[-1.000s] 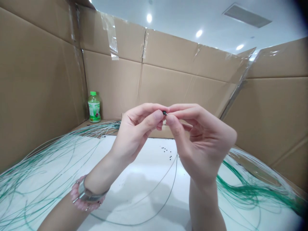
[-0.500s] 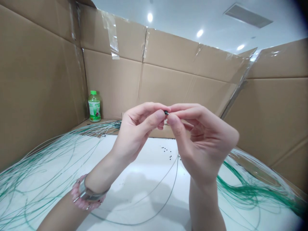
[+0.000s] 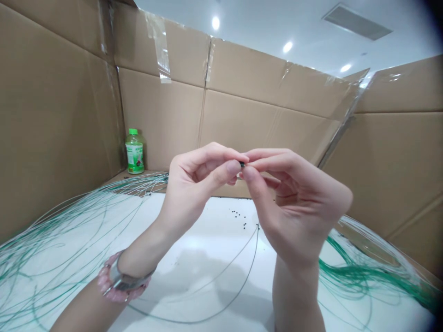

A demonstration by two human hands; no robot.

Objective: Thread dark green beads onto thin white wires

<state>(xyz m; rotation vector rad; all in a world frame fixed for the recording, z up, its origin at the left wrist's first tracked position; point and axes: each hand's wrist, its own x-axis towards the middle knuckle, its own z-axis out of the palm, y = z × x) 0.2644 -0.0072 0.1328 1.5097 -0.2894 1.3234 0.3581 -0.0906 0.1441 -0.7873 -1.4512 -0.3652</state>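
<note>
My left hand (image 3: 204,177) pinches a small black piece (image 3: 242,164) between thumb and index finger, raised above the white tabletop. Opposite it, fingertip to fingertip, my right hand (image 3: 290,193) is closed in a pinch at the other side of the piece. A thin grey-green wire (image 3: 254,258) comes down from behind the right hand and loops toward the left forearm. Its end seems to lie within the right fingertips, which largely cover it. Several tiny black pieces (image 3: 244,226) are scattered on the table beyond the hands.
Loose green and white wires (image 3: 69,235) spread over the left side. A thicker green bundle (image 3: 367,269) lies at the right. In the back left corner stands a green-capped bottle (image 3: 134,152). Cardboard walls (image 3: 259,120) surround the white table (image 3: 194,299).
Both hands have shifted slightly, the right one a little to the right. The silvery tip seen between the fingertips before is now hidden, and the black piece sits closer against the right fingers.
</note>
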